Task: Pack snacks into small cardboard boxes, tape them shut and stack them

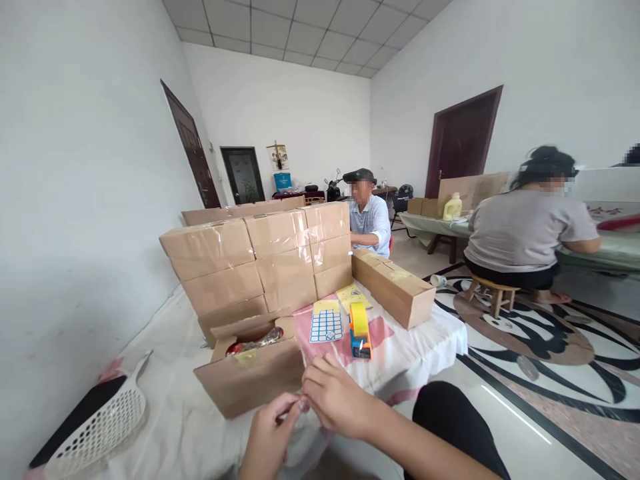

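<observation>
My left hand [273, 427] and my right hand [335, 395] meet in front of the near table edge, fingertips pinched together. Whatever is between the fingers is too small or hidden to make out. Just beyond them stands an open cardboard box [255, 381] with red and clear-wrapped items [257, 341] inside. To the right of that box lie a sheet of blue-bordered labels [326, 327] and an orange and blue tape dispenser [361, 340] with a yellow roll. A yellow card or pad [353, 297] lies behind them.
Stacked taped cartons [280, 257] form a wall behind the open box. A long closed carton [395, 283] lies at the right table edge. A white perforated scoop [107, 427] rests at left. One person [373, 217] sits across; another [530, 220] sits on a stool at right.
</observation>
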Available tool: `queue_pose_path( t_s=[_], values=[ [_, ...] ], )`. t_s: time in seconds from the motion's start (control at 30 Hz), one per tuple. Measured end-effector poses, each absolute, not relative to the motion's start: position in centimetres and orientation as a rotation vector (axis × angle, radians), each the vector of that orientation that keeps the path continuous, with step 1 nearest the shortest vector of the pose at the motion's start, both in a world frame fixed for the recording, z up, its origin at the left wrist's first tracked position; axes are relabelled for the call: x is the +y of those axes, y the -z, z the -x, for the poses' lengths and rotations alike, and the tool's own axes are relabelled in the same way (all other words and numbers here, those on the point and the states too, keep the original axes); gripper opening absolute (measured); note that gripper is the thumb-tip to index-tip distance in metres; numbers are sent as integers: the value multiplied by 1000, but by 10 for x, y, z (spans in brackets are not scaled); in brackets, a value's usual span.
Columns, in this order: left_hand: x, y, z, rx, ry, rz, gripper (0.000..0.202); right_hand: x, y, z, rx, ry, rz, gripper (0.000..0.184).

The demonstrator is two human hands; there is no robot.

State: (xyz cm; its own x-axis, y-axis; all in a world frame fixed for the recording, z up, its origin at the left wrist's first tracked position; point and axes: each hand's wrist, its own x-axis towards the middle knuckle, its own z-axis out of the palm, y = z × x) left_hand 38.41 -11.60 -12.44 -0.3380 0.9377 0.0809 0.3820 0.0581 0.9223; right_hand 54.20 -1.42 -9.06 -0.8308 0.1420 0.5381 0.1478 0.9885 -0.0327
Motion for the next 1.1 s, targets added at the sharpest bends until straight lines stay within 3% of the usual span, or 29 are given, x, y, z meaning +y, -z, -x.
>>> queue_pose_path(
  t_s=[0.2, 0.37, 0.5, 0.67, 0.83, 0.97, 1.1],
  values=[
    [-114, 107, -378, 1756, -1106, -1305, 41, -14, 86, -549, -2507, 148, 187, 10],
    [-125, 99, -350, 2148, -1226, -1307, 32, 2, 37, -586, -2197, -151, 421, 18],
    [-117, 61, -307, 2646, -1403, -1634, 30, 7, 5, -602, -2232, -191, 479, 15],
    [-74, 32, -253, 2748, -832, -1877, 62, -7, -14, -577, -2428, -236, 423, 16],
    [-59, 54, -246, 2584, -585, -1904, 43, -13, -39, -533, -2478, -426, 269, 19],
    [-76, 71, -249, 2439, -500, -1952, 63, 13, -40, -473, -2446, -730, 100, 20],
    [-86, 72, -249, 2378, -432, -1944, 107, 48, -6, -397, -2641, -745, 350, 16]
  ],
)
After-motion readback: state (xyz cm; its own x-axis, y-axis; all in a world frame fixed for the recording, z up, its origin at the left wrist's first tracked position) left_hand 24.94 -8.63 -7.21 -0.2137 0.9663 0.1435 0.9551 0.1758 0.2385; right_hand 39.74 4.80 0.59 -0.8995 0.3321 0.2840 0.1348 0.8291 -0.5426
